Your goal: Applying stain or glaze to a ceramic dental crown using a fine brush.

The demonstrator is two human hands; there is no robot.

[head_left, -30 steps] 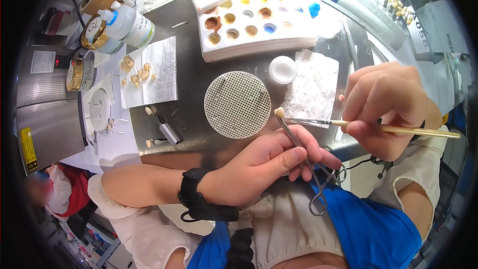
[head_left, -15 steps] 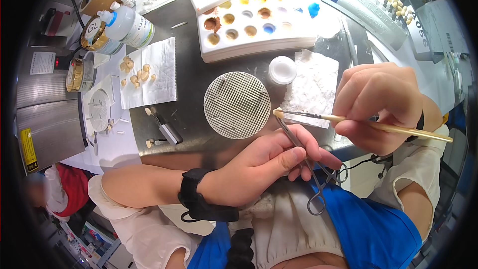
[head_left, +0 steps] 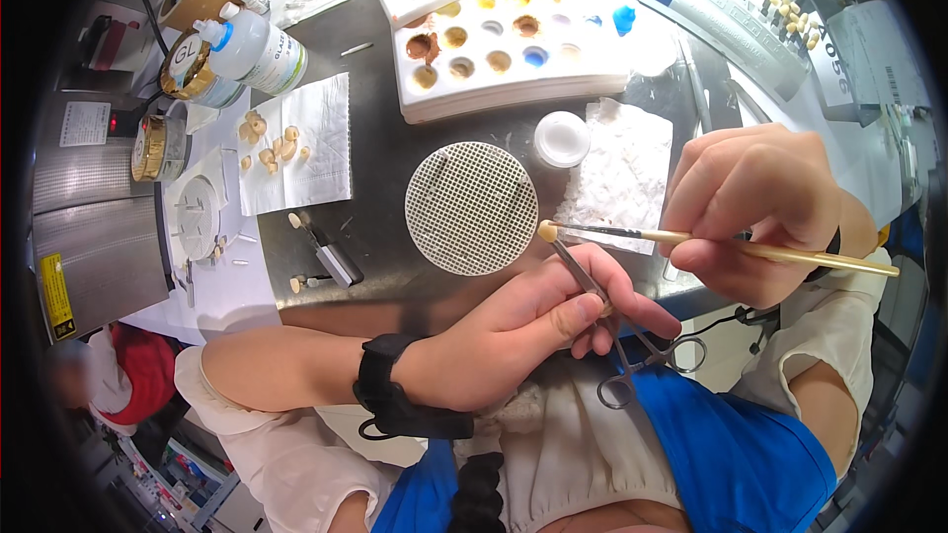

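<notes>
Left hand (head_left: 523, 321): closed around scissor-handled forceps (head_left: 580, 269), a small tooth-shaped piece (head_left: 548, 230) at their tip.
Right hand (head_left: 755, 209): pinching a slim brush (head_left: 666, 236), its tip against the piece.
Piece's place: over the tabletop (head_left: 380, 163), just right of the round mesh disc (head_left: 471, 208).

Table (head_left: 380, 178), centre: mesh disc (head_left: 471, 208); beyond it, palette (head_left: 509, 104); to its right, pot (head_left: 562, 139), then wipe (head_left: 630, 143). Left: paper sheet (head_left: 324, 176) bearing tooth pieces (head_left: 287, 149), bottle (head_left: 259, 51) on its far side. Near side: left hand (head_left: 538, 314) with forceps (head_left: 581, 271), crown (head_left: 546, 231) at their tips; right hand (head_left: 755, 212) with brush (head_left: 664, 236), to their right.
</notes>
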